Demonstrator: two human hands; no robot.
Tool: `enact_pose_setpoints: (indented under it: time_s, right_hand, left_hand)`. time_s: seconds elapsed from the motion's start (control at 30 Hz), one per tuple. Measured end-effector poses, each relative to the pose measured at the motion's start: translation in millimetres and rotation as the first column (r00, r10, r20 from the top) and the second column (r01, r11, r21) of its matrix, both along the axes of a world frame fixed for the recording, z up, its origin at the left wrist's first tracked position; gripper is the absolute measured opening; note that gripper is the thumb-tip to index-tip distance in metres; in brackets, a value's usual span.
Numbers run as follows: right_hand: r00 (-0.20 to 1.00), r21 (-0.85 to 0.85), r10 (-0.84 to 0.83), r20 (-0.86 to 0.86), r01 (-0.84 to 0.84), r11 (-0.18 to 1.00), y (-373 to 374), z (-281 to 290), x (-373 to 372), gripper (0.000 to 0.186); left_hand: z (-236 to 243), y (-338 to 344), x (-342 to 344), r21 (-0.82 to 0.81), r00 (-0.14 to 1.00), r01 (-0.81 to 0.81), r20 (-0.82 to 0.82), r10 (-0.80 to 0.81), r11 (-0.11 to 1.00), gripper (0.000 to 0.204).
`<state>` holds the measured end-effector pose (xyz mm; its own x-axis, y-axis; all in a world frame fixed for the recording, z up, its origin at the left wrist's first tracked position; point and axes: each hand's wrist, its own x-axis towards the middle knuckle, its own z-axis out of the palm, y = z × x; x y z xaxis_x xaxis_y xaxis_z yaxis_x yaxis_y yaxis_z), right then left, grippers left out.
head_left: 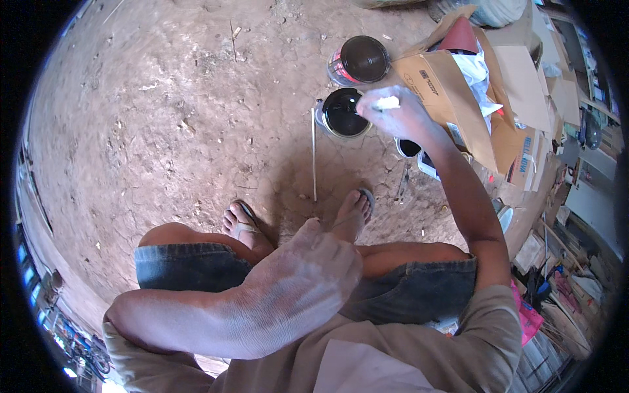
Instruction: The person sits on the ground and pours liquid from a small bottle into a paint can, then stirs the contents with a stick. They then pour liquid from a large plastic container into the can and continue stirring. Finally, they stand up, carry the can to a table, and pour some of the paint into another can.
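Observation:
My right hand (pixel 396 111) is closed at the right rim of an open can (pixel 346 112) of glossy black liquid. From its grip pokes a short white handle-like piece (pixel 388 102); whatever is at its other end is hidden by my fingers. Just behind that can stands a second can (pixel 365 59) with a dark brown top and a red-marked side. My left hand (pixel 318 259) is curled in front of my body, above my knees. Its fingertips are turned away, so anything inside them is out of sight.
A thin pale stick (pixel 314 154) lies on the dirt floor left of the cans. Smaller dark-filled containers (pixel 409 148) sit under my right forearm. An open cardboard box (pixel 452 92) holds white cloth and a red cone-shaped piece. Planks and clutter (pixel 570 288) line the right side.

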<state>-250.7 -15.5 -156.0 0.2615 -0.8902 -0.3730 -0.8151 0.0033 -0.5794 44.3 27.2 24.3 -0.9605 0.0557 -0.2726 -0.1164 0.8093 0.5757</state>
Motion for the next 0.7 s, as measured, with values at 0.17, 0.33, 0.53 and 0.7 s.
enact_pose_setpoints:
  time_s: [0.17,0.33,0.53,0.7]
  right_hand:
    - [0.997,0.213,0.000,0.081,-0.017,0.977,2.2,15.0,17.2,0.020]
    - [0.997,-0.009,-0.061,0.054,0.062,0.998,-2.1,4.3,2.5,0.015]
    - [0.995,0.143,0.087,-0.038,-0.081,0.986,0.0,9.8,21.3,0.018]
    - [0.995,-0.002,-0.056,0.080,0.056,0.998,-1.7,1.4,8.3,0.021]
  left_hand:
    - [2.3,-0.7,-1.8,0.021,1.000,-0.002,0.004,0.002,1.000,0.045]
    - [6.6,-1.5,-0.2,-0.034,0.999,0.035,0.034,-0.033,0.999,0.044]
    - [3.8,0.5,-0.7,0.046,1.000,-0.011,0.024,0.009,0.999,0.043]
    - [3.5,-0.1,-0.1,-0.003,1.000,-0.009,-0.003,0.009,1.000,0.043]
